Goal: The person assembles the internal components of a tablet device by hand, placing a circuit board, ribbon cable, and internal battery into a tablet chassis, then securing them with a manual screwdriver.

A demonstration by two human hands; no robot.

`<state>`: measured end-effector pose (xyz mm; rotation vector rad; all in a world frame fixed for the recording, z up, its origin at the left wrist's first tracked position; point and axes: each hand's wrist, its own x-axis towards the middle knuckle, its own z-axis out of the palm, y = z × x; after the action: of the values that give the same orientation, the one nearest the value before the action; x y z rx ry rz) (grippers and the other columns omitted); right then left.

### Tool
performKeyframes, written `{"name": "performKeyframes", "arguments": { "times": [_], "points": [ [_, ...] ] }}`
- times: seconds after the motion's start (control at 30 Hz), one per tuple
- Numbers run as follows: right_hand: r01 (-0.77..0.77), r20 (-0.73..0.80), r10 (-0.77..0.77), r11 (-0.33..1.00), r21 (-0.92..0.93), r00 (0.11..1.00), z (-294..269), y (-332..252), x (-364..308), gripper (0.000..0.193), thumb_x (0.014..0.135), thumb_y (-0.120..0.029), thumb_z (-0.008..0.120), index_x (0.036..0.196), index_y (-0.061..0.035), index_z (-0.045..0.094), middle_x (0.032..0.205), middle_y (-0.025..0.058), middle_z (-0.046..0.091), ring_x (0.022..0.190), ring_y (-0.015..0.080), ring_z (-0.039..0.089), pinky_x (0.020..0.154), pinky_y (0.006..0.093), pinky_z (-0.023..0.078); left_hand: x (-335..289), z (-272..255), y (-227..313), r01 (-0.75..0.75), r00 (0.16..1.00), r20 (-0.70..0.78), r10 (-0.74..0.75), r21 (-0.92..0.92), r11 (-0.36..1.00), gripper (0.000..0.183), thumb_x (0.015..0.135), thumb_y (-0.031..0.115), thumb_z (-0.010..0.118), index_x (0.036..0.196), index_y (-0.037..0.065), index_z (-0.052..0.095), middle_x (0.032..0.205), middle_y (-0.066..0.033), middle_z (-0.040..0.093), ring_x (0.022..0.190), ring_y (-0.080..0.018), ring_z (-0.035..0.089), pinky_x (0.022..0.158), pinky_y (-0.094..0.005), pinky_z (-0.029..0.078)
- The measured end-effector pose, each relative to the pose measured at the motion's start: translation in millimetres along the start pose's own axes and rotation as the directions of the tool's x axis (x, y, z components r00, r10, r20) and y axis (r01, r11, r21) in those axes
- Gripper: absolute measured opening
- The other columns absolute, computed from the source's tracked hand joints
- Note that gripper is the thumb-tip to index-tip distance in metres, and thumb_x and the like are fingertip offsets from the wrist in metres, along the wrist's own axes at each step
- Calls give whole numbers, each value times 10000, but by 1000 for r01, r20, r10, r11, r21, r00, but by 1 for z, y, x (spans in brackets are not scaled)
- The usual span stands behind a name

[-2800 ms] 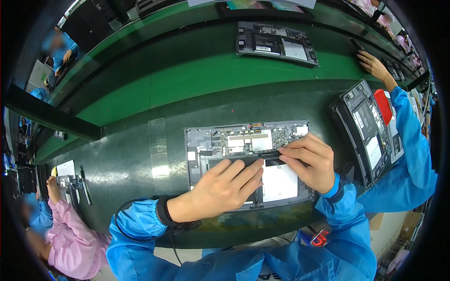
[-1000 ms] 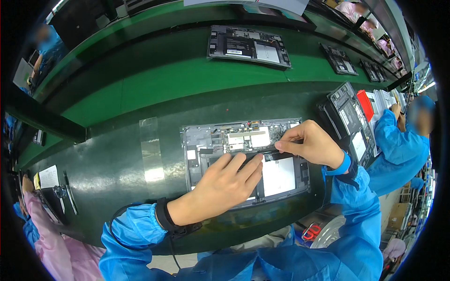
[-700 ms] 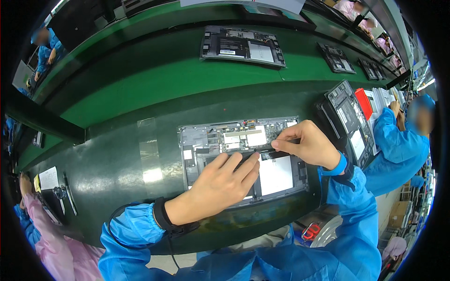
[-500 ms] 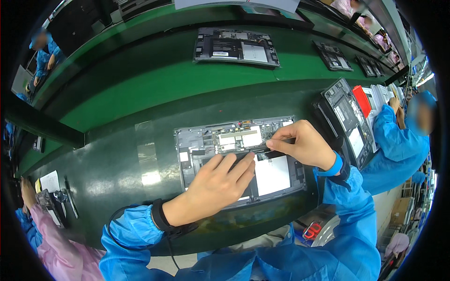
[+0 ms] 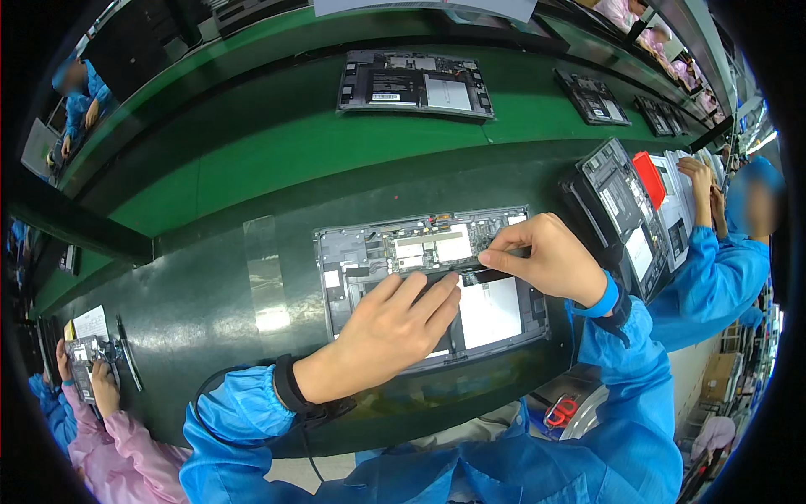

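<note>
An opened laptop base [image 5: 340,252] lies on the dark green bench in front of me, its circuit board [image 5: 453,244] and dark battery with a large white label [image 5: 491,312] exposed. Across the battery's left part rests my left hand [image 5: 393,323], fingers stretched out and their tips just below the board. My right hand [image 5: 546,256] is closed in a pinch at the board's lower edge; whatever sits between thumb and forefinger is too small to make out. A black strip [image 5: 487,275] lies right under those fingers.
Another opened laptop base [image 5: 617,206] leans at my right, near a red tray [image 5: 648,178] and a co-worker in blue [image 5: 709,277]. More laptop bases [image 5: 416,84] lie on the green strip beyond. At far left, a person in pink [image 5: 126,445] handles a small device. Red-handled scissors [image 5: 561,412] lie below the bench edge.
My hands have hardly moved. The laptop bases on the far green strip have slid slightly left. The person in pink now has both hands on the device, and the right co-worker's hand has risen.
</note>
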<state>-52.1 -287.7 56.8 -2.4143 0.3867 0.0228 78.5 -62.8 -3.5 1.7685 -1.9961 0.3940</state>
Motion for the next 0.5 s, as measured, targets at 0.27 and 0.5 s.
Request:
{"name": "performKeyframes", "arguments": {
  "times": [0.27, 0.5],
  "points": [
    [131, -27, -132, 991, -19, 991, 2, 9, -2, 223, 952, -213, 765, 917, 7, 764, 729, 200, 709, 586, 335, 653, 575, 421, 495, -1, 3, 1, 0, 1000, -21, 0, 12, 1000, 350, 826, 161, 799, 1142, 21, 741, 1234, -26, 698, 863, -170, 569, 719, -304, 475],
    [110, -195, -169, 953, -283, 966, 25, -7, 4, 320, 897, -284, 811, 1003, -28, 651, 767, 144, 675, 773, 350, 697, 744, 435, 498, -3, 0, 1, -15, 1000, -22, 15, -1, 1000, 347, 801, 157, 776, 1123, 30, 749, 1230, -18, 691, 866, -176, 561, 713, -302, 469]
  ]
}}
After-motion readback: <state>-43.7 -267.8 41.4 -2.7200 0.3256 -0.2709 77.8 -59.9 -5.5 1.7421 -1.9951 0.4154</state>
